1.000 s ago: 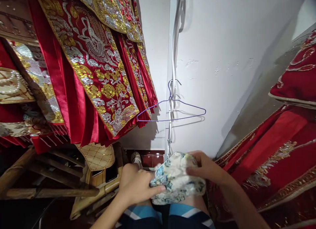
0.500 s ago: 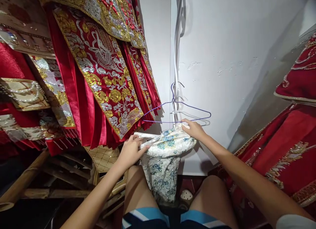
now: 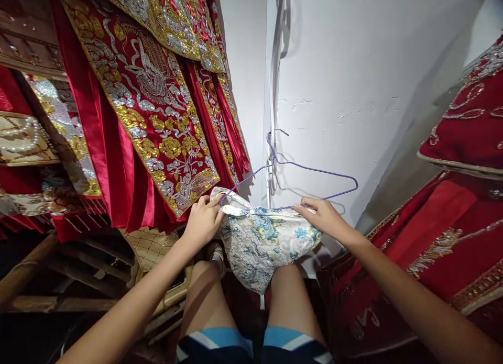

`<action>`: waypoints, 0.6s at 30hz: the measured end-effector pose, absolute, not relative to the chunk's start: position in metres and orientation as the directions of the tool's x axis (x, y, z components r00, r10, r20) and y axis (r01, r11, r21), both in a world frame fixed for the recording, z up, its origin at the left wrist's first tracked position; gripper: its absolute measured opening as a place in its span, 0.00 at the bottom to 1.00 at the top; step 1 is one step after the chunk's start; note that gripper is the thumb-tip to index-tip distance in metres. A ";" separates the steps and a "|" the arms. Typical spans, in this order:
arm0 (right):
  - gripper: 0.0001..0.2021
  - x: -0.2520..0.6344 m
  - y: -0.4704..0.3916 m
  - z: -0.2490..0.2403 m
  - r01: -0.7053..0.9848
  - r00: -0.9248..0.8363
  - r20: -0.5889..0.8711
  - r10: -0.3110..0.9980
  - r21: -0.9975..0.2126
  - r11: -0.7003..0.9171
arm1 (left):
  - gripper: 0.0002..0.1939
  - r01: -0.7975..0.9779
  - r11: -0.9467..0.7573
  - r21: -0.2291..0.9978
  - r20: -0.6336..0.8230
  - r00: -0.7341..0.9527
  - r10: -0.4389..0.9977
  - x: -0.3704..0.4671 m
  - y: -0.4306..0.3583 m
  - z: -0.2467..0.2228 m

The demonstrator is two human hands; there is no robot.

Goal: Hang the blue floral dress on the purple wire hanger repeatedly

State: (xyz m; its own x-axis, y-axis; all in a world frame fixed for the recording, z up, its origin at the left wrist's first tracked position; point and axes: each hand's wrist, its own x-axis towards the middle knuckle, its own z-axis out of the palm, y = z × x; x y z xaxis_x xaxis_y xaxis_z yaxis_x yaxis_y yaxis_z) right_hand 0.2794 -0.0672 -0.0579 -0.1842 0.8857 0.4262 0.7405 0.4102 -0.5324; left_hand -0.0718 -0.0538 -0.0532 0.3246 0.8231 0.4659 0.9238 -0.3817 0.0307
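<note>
I have the gold-and-silver embroidered red costume (image 3: 153,112) hanging at 10 o'clock, with red beaded garments (image 3: 448,228) at 4 o'clock, both outside my reach of work. Just below centre, toward 6 o'clock, hangs the white floral garment (image 3: 271,243), its top edge spread between my hands, probably to keep that edge straight along the bar. The purple wire hanger (image 3: 276,161) sits above it, hook near 1 o'clock; I judge the hook bears the hanger, though I cannot tell what it catches on.

My left forearm comes in from 8 o'clock, back of the left hand (image 3: 202,220) up, fingers pinching cloth beside the hanger's left corner. My right arm reaches from 4 o'clock, right hand (image 3: 324,216) pointing toward 10, fingers closed on the top edge, apparently with the bar too.
</note>
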 end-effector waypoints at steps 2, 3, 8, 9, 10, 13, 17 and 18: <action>0.20 0.273 -0.072 -0.057 0.755 -0.208 0.393 0.896 -0.518 0.402 | 0.22 0.922 -0.386 0.031 0.486 0.324 0.812 -0.074 -0.052 -0.052; 0.19 0.271 -0.074 -0.056 0.768 -0.217 0.374 0.901 -0.504 0.395 | 0.21 0.921 -0.389 0.026 0.501 0.325 0.802 -0.076 -0.052 -0.051; 0.14 0.265 -0.077 -0.060 0.835 -0.195 0.316 0.928 -0.443 0.327 | 0.09 0.898 -0.440 -0.021 0.572 0.372 0.731 -0.083 -0.061 -0.034; 0.13 0.265 -0.076 -0.061 0.842 -0.192 0.313 0.930 -0.434 0.320 | 0.07 0.887 -0.462 -0.017 0.578 0.386 0.719 -0.081 -0.063 -0.029; 0.12 0.264 -0.075 -0.062 0.846 -0.195 0.315 0.929 -0.426 0.321 | 0.06 0.872 -0.489 -0.005 0.584 0.400 0.707 -0.079 -0.065 -0.023; 0.08 0.259 -0.075 -0.065 0.815 -0.249 0.314 0.916 -0.443 0.373 | 0.06 0.798 -0.599 0.059 0.603 0.450 0.659 -0.064 -0.061 -0.007; 0.07 0.252 -0.079 -0.063 0.725 -0.309 0.296 0.904 -0.542 0.425 | 0.03 0.724 -0.675 0.144 0.650 0.445 0.616 -0.043 -0.034 0.004; 0.08 0.253 -0.081 -0.062 0.715 -0.306 0.299 0.904 -0.554 0.426 | 0.07 0.727 -0.662 0.183 0.666 0.403 0.628 -0.039 -0.026 0.004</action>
State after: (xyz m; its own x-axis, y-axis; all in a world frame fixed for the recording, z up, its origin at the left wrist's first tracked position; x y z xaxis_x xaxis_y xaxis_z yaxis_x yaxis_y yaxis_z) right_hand 0.2528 -0.0814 -0.0625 -0.3063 0.9038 0.2988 0.7153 0.4257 -0.5543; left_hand -0.0390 -0.0256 0.0039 0.4035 0.6276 0.6658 0.7269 -0.6618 0.1833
